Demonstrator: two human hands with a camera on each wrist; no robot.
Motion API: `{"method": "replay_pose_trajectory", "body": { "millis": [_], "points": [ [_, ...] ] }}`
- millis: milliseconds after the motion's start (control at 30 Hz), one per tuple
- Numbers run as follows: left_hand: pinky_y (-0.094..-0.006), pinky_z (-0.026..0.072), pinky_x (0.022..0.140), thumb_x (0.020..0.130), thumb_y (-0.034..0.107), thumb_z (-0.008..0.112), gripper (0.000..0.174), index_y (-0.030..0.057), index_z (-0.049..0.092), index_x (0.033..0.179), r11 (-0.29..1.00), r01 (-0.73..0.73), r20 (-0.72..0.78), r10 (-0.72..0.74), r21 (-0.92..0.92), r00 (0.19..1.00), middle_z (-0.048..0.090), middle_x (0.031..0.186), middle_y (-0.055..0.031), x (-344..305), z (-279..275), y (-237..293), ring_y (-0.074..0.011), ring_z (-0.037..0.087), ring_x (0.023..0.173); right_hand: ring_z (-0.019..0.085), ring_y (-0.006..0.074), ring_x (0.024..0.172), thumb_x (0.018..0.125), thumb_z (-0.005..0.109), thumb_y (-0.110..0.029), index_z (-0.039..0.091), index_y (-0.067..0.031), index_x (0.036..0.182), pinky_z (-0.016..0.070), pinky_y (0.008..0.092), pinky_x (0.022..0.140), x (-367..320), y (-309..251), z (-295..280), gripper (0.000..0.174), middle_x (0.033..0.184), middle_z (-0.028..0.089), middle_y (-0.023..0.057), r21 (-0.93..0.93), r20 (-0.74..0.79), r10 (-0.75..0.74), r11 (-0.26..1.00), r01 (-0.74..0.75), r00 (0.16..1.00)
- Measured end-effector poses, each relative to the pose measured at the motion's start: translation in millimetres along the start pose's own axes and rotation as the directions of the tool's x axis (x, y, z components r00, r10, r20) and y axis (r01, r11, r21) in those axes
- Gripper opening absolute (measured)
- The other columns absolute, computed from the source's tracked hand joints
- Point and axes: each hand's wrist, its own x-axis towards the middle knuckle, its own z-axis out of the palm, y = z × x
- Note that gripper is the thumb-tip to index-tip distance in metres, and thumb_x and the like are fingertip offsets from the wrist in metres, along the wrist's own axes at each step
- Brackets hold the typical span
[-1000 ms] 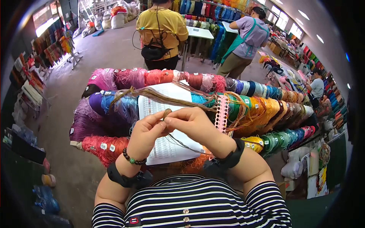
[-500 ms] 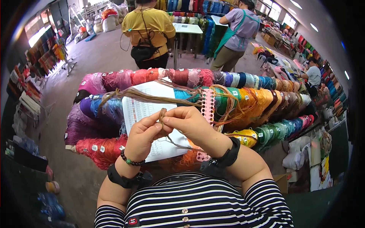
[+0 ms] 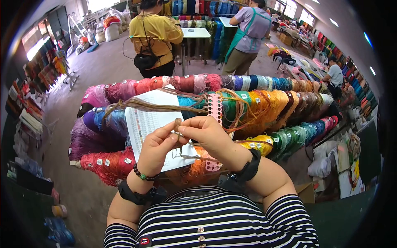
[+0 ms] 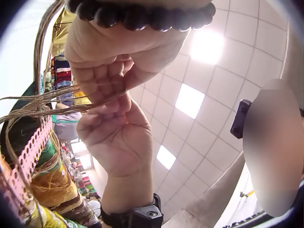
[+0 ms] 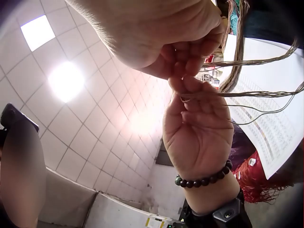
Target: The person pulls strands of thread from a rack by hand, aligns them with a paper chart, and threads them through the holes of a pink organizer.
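Both hands meet over a printed paper sheet (image 3: 138, 128) in the head view. My left hand (image 3: 156, 144), with a dark beaded bracelet at the wrist, pinches a brown thread bundle (image 3: 178, 124) between thumb and fingers. Right beside it, my right hand (image 3: 204, 130) pinches the same threads, fingertips close to the left ones. A small loop of the bundle stands up above the fingertips. In the right wrist view, thread strands (image 5: 261, 94) run from the fingers across the sheet. A pink perforated strip (image 3: 214, 107) holds more threads, and a long brown hank (image 3: 161, 106) stretches left from it.
Rows of labelled, coloured thread skeins (image 3: 269, 107) lie on a rack beneath the hands. Beyond the rack stand a person in a yellow shirt (image 3: 153, 35) and a person in a teal apron (image 3: 244, 35). White sacks (image 3: 111, 33) sit at the back left.
The head view has turned, so the rack, sheet and pink strip appear farther left. Both hands keep pinching the threads, with only slight finger movement.
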Motion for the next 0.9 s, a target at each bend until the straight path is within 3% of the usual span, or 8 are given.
{"method": "replay_pose_trajectory", "body": {
  "millis": [100,300,400,600,700,900],
  "points": [
    [-0.0309,0.0513,0.088,0.094,0.009,0.053,0.044,0.0003,0.045,0.137,0.992,-0.022,0.010,0.021,0.123,1.000,0.067,0.099,-0.0075,-0.1,5.0,-4.0,-0.0150,0.065,0.093,0.061,0.0113,0.072,0.087,0.065,-0.013,0.067,0.0045,0.095,0.0490,0.0237,0.069,-2.1,-1.2,-1.5,0.019,0.080,0.066,0.0067,-0.034,-0.030,0.017,0.999,-0.018,0.999],
    [-0.0316,0.0510,0.089,0.094,0.009,0.053,0.046,0.0012,0.043,0.138,0.990,0.004,0.029,-0.008,0.140,1.000,0.066,0.099,-0.0073,-0.9,6.8,-7.9,-0.0155,0.064,0.094,0.060,0.0113,0.069,0.086,0.067,-0.012,0.067,0.0049,0.093,0.0490,0.0241,0.066,-3.5,6.9,-5.0,0.018,0.077,0.065,0.0067,-0.005,-0.046,0.025,1.000,-0.025,0.999],
    [-0.0327,0.0509,0.090,0.094,0.009,0.052,0.046,0.0013,0.044,0.138,0.998,0.052,0.030,-0.051,-0.028,0.998,0.066,0.098,-0.0065,-0.8,6.6,-8.8,-0.0158,0.065,0.094,0.060,0.0111,0.070,0.087,0.065,-0.012,0.066,0.0049,0.094,0.0488,0.0242,0.068,-6.8,5.3,-4.7,0.018,0.078,0.065,0.0064,0.022,-0.036,0.023,1.000,-0.022,0.999],
    [-0.0327,0.0504,0.091,0.095,0.007,0.048,0.045,-0.0004,0.041,0.139,0.999,0.028,0.089,-0.025,-0.038,0.996,0.066,0.102,-0.0099,0.0,3.6,-10.0,-0.0166,0.064,0.096,0.060,0.0108,0.075,0.087,0.064,-0.011,0.066,0.0054,0.098,0.0485,0.0247,0.072,-11.7,4.4,-5.4,0.020,0.080,0.066,0.0063,0.051,-0.050,0.018,0.999,-0.016,0.999],
    [-0.0327,0.0512,0.089,0.094,0.009,0.052,0.045,0.0017,0.045,0.137,0.998,0.043,0.067,-0.040,-0.047,0.997,0.067,0.096,-0.0056,0.3,5.7,-9.4,-0.0141,0.065,0.092,0.061,0.0109,0.077,0.086,0.064,-0.010,0.066,0.0056,0.101,0.0487,0.0251,0.074,-13.7,3.5,-4.2,0.022,0.083,0.066,0.0067,0.020,-0.081,0.007,1.000,-0.006,0.997],
    [-0.0322,0.0514,0.088,0.093,0.009,0.052,0.044,0.0017,0.045,0.137,0.997,0.044,0.072,-0.039,-0.062,0.997,0.067,0.095,-0.0057,2.4,6.1,-9.4,-0.0138,0.065,0.091,0.062,0.0113,0.078,0.086,0.063,-0.010,0.066,0.0054,0.105,0.0492,0.0256,0.076,-13.7,6.1,-7.6,0.024,0.088,0.067,0.0074,0.084,-0.075,0.019,0.996,-0.013,0.997]
  ]
}}
